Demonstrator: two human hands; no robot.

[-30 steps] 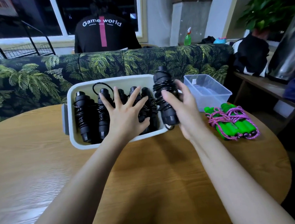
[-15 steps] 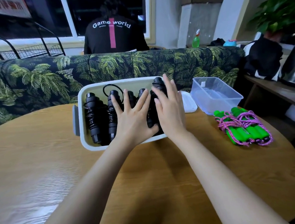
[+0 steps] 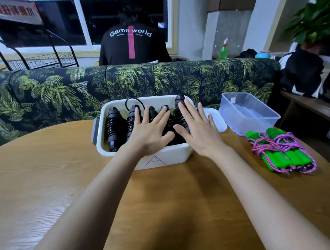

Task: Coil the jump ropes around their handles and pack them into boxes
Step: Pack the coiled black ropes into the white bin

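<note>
Step in hand: packing the black jump ropes (image 3: 113, 127) into the white box (image 3: 173, 156). By the look of it, both hands are flattening the bundles so they sit level.
Left hand (image 3: 151, 135): palm down, fingers straight and spread, lying on the middle bundles. It grips nothing.
Right hand (image 3: 198, 132): palm down, fingers straight and close together, over the bundle at the right end of the box. It holds nothing. Whether the palm presses or only touches, I cannot tell.
Black jump ropes: coiled round their handles and lying side by side in the white box, handles pointing near to far. The rightmost one pokes up past the far rim, and a loose loop of cord stands up at the far side.
White box: on the table (image 3: 164, 210), at its far side, with a letter A on the near wall.
Green jump ropes (image 3: 286, 155): wound in pink cord, on the table to the right, well apart from both hands and not yet boxed.
Clear box (image 3: 264, 120): far right, just beyond the green ropes, open.
White lid (image 3: 218, 122): flat on the table between the two boxes.
Next move: the raised black handle likely needs a push down. After that a reach to the right for the green bundles is called for, lifting them as one so the cord does not unwind, probably into the clear box.
</note>
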